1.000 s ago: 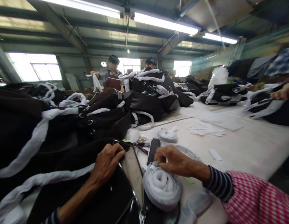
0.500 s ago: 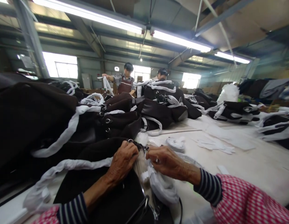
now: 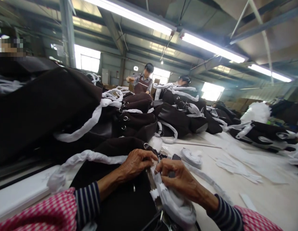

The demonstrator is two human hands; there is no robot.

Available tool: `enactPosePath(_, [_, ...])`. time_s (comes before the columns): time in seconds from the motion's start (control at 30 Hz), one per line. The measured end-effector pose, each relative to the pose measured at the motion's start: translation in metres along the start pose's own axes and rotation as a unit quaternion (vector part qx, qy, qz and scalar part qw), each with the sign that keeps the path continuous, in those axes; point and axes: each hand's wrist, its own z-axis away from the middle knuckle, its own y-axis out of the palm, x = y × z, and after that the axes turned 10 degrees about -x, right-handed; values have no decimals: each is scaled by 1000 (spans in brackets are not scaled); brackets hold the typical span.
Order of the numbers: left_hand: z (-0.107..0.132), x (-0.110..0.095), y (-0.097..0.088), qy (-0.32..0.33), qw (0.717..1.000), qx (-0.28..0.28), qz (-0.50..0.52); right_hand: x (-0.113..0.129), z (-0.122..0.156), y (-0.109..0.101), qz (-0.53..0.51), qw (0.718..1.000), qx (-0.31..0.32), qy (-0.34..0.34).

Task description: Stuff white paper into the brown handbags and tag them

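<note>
Under tube lights [image 3: 212, 47], a pale table [image 3: 278, 200] bears bags [image 3: 125, 200].

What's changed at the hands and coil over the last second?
The right hand has moved in toward the left hand; they now nearly meet near the bag's ring. The coil has tipped, its spiral face now mostly hidden, and the bag's mouth looks narrower. Can't tell whether either grip took or released anything. Unchanged: left hand at the bag's edge, bag pile behind.
</note>
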Motion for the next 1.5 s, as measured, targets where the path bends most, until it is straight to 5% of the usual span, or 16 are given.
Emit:
enactPosePath(0.23, [-3,2,-7,18,997,61,36,-4,2,-2,60,997,-45,-29])
enactPosePath(0.47, [-2,-5,-11,2,994,83,72,-1,1,0,53,997,-12,-52])
enactPosePath(0.6, [-3,-3,-13,-10,990,91,109,-2,0,-3,-29,998,-33,52])
enactPosePath(0.83, [-3,-1,-12,-25,986,86,139,3,-9,-3,-156,959,-81,221])
enactPosePath(0.97, [-2,3,-9,-33,985,83,147,3,-16,4,-113,960,-124,226])
enactPosePath(1.5, [-2,-1,-5,-54,974,39,214,8,-8,2,74,976,-66,195])
